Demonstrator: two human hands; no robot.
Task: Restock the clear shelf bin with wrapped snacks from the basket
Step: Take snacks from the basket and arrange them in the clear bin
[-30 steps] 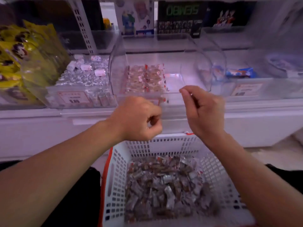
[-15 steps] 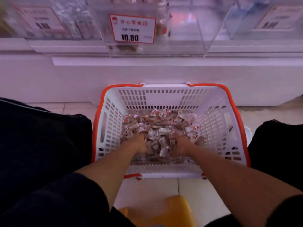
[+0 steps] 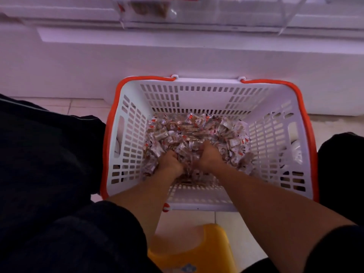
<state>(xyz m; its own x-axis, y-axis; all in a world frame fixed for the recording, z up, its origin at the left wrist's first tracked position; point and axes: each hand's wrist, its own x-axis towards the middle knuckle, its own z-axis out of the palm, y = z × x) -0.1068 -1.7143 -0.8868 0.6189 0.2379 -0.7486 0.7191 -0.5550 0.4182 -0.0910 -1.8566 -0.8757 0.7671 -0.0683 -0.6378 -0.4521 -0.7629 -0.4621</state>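
Observation:
A white slotted basket (image 3: 204, 95) with an orange rim stands on the floor between my knees. A heap of small wrapped snacks (image 3: 189, 131), brown in clear wrappers with red marks, fills its bottom. My left hand (image 3: 171, 161) and my right hand (image 3: 208, 156) are side by side, dug into the near part of the heap, fingers curled round bunches of snacks and partly buried. Only the bottom front of the clear shelf bin (image 3: 202, 10) shows at the top edge, with a few snacks inside it.
The white shelf base (image 3: 177, 56) rises just behind the basket. My dark-clothed knees (image 3: 49, 154) flank the basket left and right. A yellow stool (image 3: 189, 247) sits below my arms on the tiled floor.
A second ago both hands were up at the shelf bin. They dropped into the basket, and since half a second ago they have pushed deeper and drawn together, closing on snacks.

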